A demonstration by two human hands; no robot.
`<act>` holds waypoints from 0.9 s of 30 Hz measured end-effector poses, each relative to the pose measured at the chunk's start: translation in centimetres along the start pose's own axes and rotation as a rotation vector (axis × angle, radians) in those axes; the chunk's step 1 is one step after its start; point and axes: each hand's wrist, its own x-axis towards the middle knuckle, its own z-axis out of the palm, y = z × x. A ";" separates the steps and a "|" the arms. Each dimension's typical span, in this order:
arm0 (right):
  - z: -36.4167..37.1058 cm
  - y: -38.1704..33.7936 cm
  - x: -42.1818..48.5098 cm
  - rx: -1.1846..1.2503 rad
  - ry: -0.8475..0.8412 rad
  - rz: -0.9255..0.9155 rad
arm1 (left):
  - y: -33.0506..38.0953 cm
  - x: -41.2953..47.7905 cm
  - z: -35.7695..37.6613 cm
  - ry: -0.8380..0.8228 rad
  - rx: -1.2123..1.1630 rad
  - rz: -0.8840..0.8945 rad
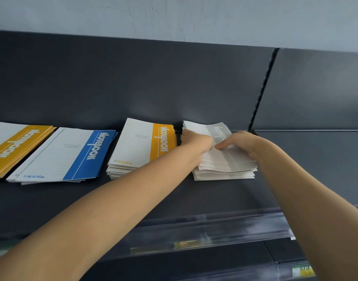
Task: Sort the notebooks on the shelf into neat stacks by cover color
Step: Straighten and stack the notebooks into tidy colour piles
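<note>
Seen from my head camera, looking forward and down: both my bare forearms reach up onto a dark grey shelf (174,191) and meet on the grey notebook stack (224,166), which lies directly under my fingers, white covers with a pale grey band and slightly fanned at its edges. My left hand (196,140) grips the stack's left edge, fingers curled over the far corner of the upper notebooks and the thumb tip pressed near the middle of the cover. My right hand (242,141) rests on the right half of the top cover, its thumb stretched flat towards my left thumb, the two tips nearly touching; its other fingers are hidden behind the back of the hand, so I cannot tell whether they curl round the stack. Just beside my left fingers, on their left, sits a yellow notebook stack (141,147), close to the grey one. Further left of it lies a blue notebook stack (62,155), and furthest from my fingers a second yellow stack (14,149), cut off by the frame. Behind my fingertips rises the shelf's dark back panel (133,84). Beneath my forearms runs a clear plastic price rail (204,234), blurred.
</note>
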 end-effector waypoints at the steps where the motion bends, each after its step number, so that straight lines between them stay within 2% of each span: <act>1: 0.1 0.0 -0.3 0.008 -0.006 -0.001 | 0.0 -0.1 -0.1 -0.010 -0.014 -0.006; 6: -0.6 -0.5 -0.7 0.075 -0.062 0.030 | 0.3 0.2 -0.8 -0.092 -0.120 -0.036; 9: -0.9 -1.3 0.5 0.057 -0.018 0.074 | 1.5 0.5 -2.4 -0.134 -0.267 -0.062; 12: -1.2 -1.5 1.1 0.091 0.002 0.108 | 2.3 0.7 -3.4 -0.107 -0.344 -0.043; 15: -0.7 -2.1 -0.3 0.249 0.058 0.098 | 2.4 -0.1 -3.3 -0.196 -0.388 -0.058; 17: -0.6 -2.5 -1.4 0.345 0.057 0.028 | 2.7 -0.6 -3.0 -0.261 -0.366 -0.038; 19: -0.9 -3.4 -2.3 0.409 0.103 -0.089 | 3.4 -0.9 -3.0 -0.269 -0.376 0.058; 21: -1.3 -4.7 -3.5 0.507 0.155 -0.266 | 4.6 -1.4 -3.3 -0.255 -0.427 0.236; 24: -1.4 -5.9 -4.9 0.579 0.306 -0.547 | 5.7 -2.2 -4.0 -0.226 -0.371 0.544; 27: -0.4 -5.2 -4.7 0.542 0.447 -0.746 | 5.2 -2.1 -4.3 -0.222 -0.350 0.661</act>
